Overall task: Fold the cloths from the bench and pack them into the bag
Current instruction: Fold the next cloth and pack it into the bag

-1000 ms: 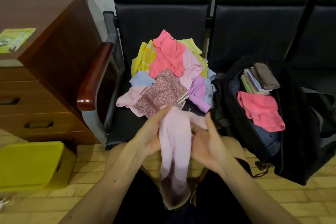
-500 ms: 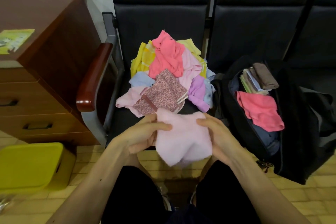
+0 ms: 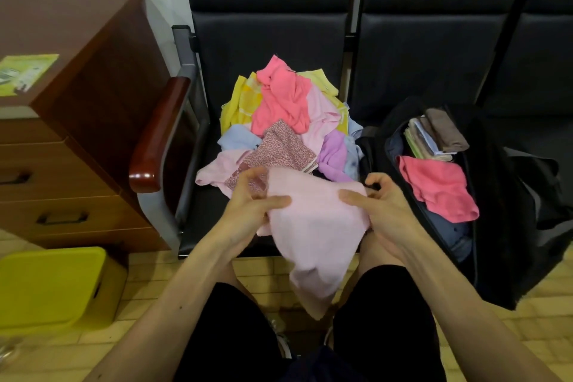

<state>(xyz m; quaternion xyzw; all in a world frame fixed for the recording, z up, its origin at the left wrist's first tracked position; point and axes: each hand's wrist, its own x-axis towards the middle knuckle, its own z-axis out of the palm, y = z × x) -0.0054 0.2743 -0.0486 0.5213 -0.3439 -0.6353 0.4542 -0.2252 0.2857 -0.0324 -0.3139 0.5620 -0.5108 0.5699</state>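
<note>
Pale pink cloth (image 3: 313,226) is held above the lap, pinched at its upper edge by the left hand (image 3: 248,211) and the right hand (image 3: 383,209), its lower end hanging between the knees. Unfolded cloths (image 3: 285,121) are heaped just behind; the open bag (image 3: 502,211) is seen beside them.

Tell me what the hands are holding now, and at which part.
A pale pink cloth: the left hand pinches its upper left edge, the right hand its upper right edge; the rest hangs down.
</note>
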